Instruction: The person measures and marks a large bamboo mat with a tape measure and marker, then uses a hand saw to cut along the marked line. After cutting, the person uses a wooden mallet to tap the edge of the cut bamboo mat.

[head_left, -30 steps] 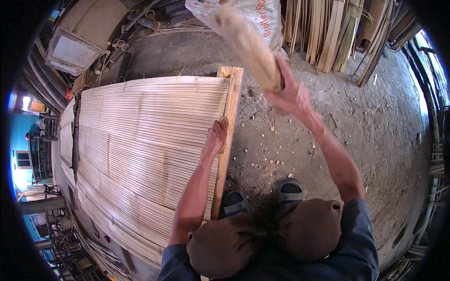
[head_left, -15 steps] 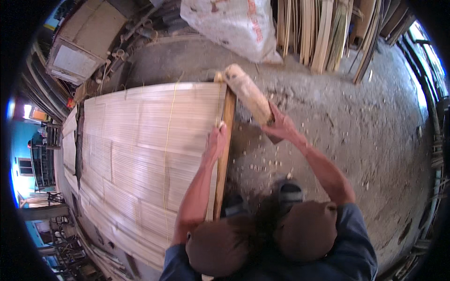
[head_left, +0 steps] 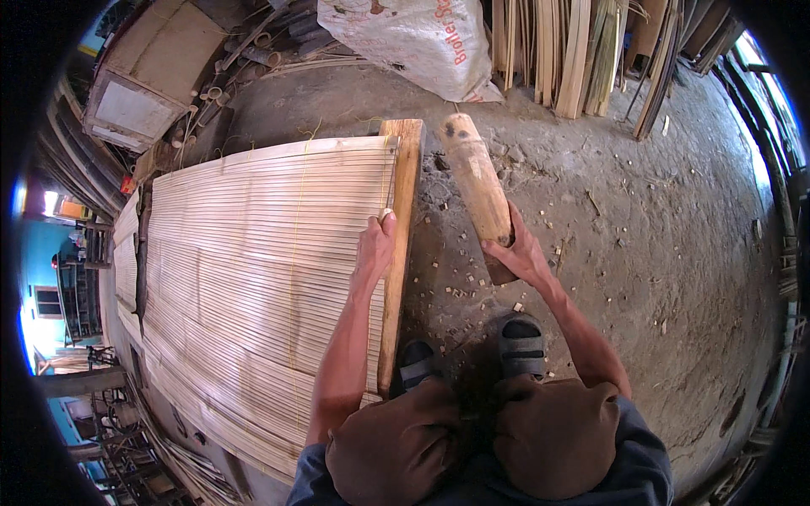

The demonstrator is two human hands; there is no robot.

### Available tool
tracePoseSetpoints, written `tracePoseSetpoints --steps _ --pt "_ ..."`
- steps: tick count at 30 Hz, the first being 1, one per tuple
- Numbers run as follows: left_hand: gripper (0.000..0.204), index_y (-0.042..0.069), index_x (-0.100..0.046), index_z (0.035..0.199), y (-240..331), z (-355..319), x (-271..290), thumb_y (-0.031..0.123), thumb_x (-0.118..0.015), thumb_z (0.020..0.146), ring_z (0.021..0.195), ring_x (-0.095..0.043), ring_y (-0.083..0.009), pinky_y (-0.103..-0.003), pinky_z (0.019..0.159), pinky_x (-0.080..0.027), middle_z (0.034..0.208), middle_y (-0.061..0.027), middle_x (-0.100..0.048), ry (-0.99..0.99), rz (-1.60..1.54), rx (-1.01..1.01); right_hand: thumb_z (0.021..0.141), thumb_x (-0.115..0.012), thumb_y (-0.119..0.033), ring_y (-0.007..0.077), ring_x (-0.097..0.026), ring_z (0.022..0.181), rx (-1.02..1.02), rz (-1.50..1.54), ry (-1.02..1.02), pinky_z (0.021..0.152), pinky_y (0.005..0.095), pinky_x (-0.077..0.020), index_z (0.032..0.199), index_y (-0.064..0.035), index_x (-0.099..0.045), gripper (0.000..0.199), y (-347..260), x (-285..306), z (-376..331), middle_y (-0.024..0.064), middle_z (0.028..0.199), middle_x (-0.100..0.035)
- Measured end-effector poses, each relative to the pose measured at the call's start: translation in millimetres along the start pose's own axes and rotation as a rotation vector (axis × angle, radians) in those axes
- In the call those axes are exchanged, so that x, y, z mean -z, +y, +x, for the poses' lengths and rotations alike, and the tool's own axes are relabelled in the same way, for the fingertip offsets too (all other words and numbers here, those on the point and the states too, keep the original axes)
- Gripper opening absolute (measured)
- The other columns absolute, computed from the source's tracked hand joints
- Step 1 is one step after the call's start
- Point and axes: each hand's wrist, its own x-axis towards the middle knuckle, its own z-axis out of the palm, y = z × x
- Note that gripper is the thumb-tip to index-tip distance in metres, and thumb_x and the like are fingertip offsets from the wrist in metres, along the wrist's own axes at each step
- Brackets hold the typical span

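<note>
A wide mat of thin pale slats (head_left: pixel 253 244), tied with yellow string, stretches along my left side. Its right edge lies against a long wooden beam (head_left: pixel 403 211). My left hand (head_left: pixel 375 246) is closed at that edge, just left of the beam; a small pale tip shows above the fingers, but the rest of what they hold is hidden. In my right hand (head_left: pixel 523 250) is a thick, rounded wooden club (head_left: pixel 477 177), gripped at its near end. It points away from me above the floor, apart from the beam. A flat brown piece shows below that hand.
Small wood chips are scattered on the concrete floor (head_left: pixel 607 253) to the right. A white sack (head_left: pixel 422 51) and upright wooden strips (head_left: pixel 574 59) stand at the far side. A boxy cabinet (head_left: pixel 143 76) is at far left. My sandalled feet (head_left: pixel 521 346) are beside the beam.
The wooden club has swung right, away from the beam's far end, to a more upright angle in view. My left hand has shifted slightly left and away from me, still closed.
</note>
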Motion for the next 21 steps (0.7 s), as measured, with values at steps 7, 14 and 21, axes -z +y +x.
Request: tracePoseSetpoints --steps 7,14,21 --pt "0.058 -0.010 -0.054 0.107 -3 -6 -7 0.046 -0.041 0.103 0.069 -0.066 -0.0426 -0.049 0.065 -0.052 0.078 -0.0330 -0.061 0.005 -0.117 -0.063 0.075 -0.077 -0.027 0.0383 -0.063 0.113 0.415 0.028 0.250 0.091 0.0445 -0.0527 0.152 -0.0013 -0.022 0.099 -107 41 44 0.0272 0.128 -0.059" --pt "0.056 -0.008 -0.054 0.105 -27 0 -13 0.046 -0.041 0.103 0.056 -0.065 -0.0358 -0.046 0.058 -0.052 0.069 -0.0267 -0.061 -0.025 -0.127 -0.002 0.074 -0.082 -0.031 0.0338 -0.053 0.124 0.853 0.302 0.609 0.088 0.0462 -0.0571 0.155 -0.0117 -0.015 0.107 -208 50 98 0.0243 0.135 -0.050" --pt "0.058 -0.006 -0.054 0.111 1 22 -18 0.049 -0.040 0.102 0.090 -0.062 -0.0487 -0.056 0.080 -0.048 0.094 -0.0355 -0.063 -0.046 -0.068 -0.096 0.076 -0.077 -0.038 0.0350 -0.066 0.102 0.166 -0.288 -0.082 0.087 0.0425 -0.0528 0.154 -0.0065 -0.020 0.103 10 2 95 0.0256 0.116 -0.063"
